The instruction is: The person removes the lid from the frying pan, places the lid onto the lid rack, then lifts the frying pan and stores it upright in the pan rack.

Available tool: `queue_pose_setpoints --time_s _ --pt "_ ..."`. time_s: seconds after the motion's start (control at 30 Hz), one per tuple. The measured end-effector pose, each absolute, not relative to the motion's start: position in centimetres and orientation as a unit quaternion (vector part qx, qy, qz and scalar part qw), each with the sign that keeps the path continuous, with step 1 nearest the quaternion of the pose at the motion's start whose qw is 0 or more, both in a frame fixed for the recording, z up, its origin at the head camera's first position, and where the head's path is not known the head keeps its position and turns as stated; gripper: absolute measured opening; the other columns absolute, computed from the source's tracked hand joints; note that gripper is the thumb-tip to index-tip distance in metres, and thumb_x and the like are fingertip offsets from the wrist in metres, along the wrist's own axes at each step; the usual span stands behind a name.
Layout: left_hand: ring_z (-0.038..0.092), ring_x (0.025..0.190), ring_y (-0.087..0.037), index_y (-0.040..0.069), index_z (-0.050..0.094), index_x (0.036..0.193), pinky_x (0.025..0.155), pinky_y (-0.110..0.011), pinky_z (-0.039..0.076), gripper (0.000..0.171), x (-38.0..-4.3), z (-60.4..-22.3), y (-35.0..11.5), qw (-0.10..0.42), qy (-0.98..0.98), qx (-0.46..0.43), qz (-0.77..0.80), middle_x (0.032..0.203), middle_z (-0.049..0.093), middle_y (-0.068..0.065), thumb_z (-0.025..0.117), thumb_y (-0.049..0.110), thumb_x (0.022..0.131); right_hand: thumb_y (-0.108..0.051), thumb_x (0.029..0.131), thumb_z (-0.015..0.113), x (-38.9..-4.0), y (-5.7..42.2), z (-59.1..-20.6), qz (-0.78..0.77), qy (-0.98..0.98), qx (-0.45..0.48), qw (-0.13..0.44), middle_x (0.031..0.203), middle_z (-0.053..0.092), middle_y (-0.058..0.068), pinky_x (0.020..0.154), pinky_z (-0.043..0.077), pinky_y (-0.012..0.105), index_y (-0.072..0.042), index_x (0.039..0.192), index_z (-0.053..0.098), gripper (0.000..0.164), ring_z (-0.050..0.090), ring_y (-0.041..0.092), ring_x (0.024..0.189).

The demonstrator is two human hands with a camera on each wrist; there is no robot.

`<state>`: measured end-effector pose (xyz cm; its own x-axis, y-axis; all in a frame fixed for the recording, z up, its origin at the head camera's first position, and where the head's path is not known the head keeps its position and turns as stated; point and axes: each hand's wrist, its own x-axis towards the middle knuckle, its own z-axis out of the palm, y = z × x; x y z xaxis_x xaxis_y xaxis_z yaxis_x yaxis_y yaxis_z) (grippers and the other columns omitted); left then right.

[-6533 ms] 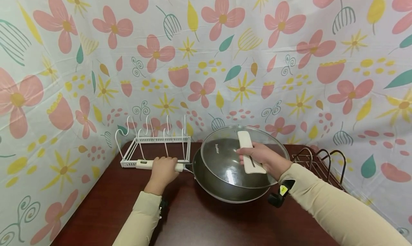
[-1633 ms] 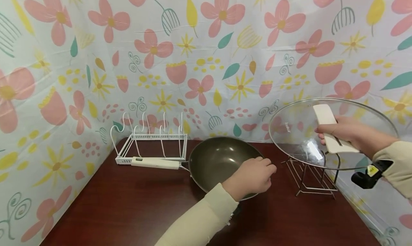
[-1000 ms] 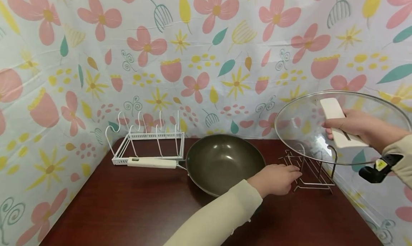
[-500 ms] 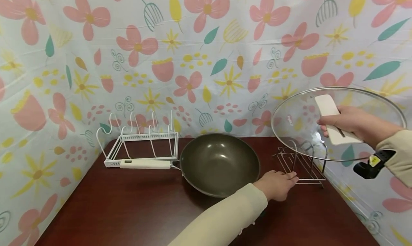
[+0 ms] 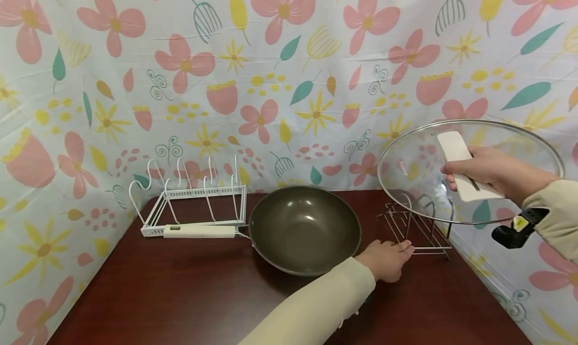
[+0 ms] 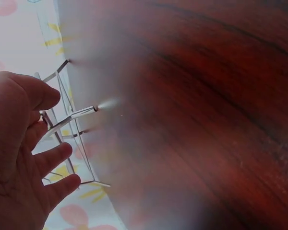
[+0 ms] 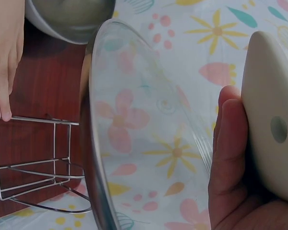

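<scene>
Cream-coloured and flat, the long lid handle (image 5: 456,148) is gripped in the right hand (image 5: 501,172), its fingers (image 7: 233,134) curled round the edge. The round clear-glass lid with a metal rim (image 5: 415,179) hangs from it, tilted with its top toward the head camera, in the air at the right side; in that view it overlaps the dark metal wire rack with arched dividers (image 5: 431,248), and whether the two touch cannot be told.

The left hand (image 5: 386,260) reaches across, its fingers spread and mostly straight, the fingertips touching the wire rack's near left corner.

Beside that hand and left of the wire rack sits the round, deep dark-brown pan (image 5: 302,234), uncovered, upright on the table. Its straight cream pan handle (image 5: 198,231) points left, along the front of the white metal rack with tall curved hooks (image 5: 203,192).

Pale beige sleeves (image 5: 311,310) cover both arms, and a black wrist device with a yellow label (image 5: 510,237) shows by the right cuff. Everything stands on or above the reddish-brown wooden table (image 5: 217,295); behind hangs a white cloth printed with flowers and leaves (image 5: 271,44).
</scene>
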<state>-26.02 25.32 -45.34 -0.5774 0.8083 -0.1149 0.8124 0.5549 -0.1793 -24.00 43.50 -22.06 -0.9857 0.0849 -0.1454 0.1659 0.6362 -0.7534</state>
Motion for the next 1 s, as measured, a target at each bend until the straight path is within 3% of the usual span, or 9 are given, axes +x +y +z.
queue_pose_setpoints --time_s 0.37,1.0 --pt "0.025 0.147 -0.001 0.043 0.014 0.16 0.115 -0.029 0.028 0.065 -26.2 -45.87 25.84 0.006 0.884 0.458 -0.092 0.164 0.01 0.027 0.047 0.039 0.103 -0.02 0.102 0.057 -23.68 43.31 -22.23 -0.412 0.907 0.075 0.04 0.076 0.067 -0.002 0.059 0.056 0.032 0.008 0.123 0.035 0.041 0.068 0.011 0.066" --pt "0.024 0.147 0.0 0.043 0.017 0.159 0.115 -0.028 0.027 0.067 -26.15 -45.71 26.01 0.016 0.884 0.459 -0.088 0.163 0.015 0.027 0.051 0.041 0.102 -0.02 0.101 0.058 -23.89 43.31 -22.05 -0.411 0.908 0.081 0.028 0.077 0.067 -0.001 0.06 0.057 0.035 0.012 0.129 0.031 0.05 0.069 0.015 0.066"
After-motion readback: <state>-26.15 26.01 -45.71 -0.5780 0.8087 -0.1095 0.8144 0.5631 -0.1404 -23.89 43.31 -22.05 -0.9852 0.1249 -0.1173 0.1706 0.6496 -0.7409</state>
